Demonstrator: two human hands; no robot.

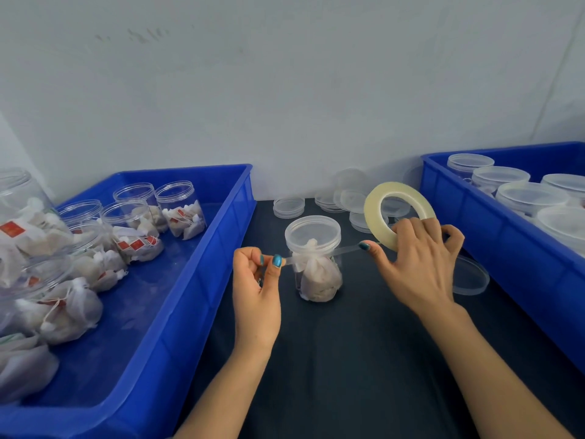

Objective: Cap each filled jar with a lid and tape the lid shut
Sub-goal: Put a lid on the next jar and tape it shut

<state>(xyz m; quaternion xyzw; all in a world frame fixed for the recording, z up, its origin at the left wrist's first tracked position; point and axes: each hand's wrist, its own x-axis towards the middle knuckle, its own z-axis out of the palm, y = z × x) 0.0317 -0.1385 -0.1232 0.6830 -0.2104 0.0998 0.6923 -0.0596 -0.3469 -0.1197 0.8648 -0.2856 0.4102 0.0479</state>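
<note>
My left hand pinches the tape strip; my right hand grips one tape roll beside one capped jar between two blue bins.

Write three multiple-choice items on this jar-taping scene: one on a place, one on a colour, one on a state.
1. Where does the capped jar being taped stand?
A. in the left bin
B. on the dark mat between the bins
C. in the right bin

2. What colour are the two bins?
A. blue
B. green
C. grey

3. What is the state of the jars in the left bin?
A. capped and taped
B. empty
C. filled, without lids

Answers: 1 B, it stands on the dark mat, between the hands; 2 A, both walls are blue; 3 C, their mouths are open over white sachets, while the left hand and right hand stretch tape from the tape roll.
</note>
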